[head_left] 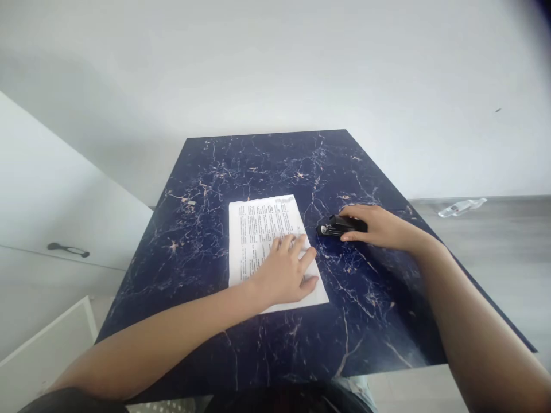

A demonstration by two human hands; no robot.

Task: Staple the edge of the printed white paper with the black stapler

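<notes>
A printed white paper [247, 229] lies flat on the dark blue marbled table [253, 155]. My left hand [286, 272] rests on its lower right part with the fingers spread, covering some of the text. Whether this is one sheet or a stack I cannot tell. To the right of the paper, my right hand [370, 225] grips a black stapler [338, 225] from its rear end, thumb on the near side and fingers over the far side. The stapler's front points left toward the paper, a small gap apart from it.
A white cabinet with a black handle [68, 249] stands left of the table. On the floor to the right lies a clear plastic item [462, 207], perhaps a wrapper or bottle. The white wall [267, 69] rises behind the table's far edge.
</notes>
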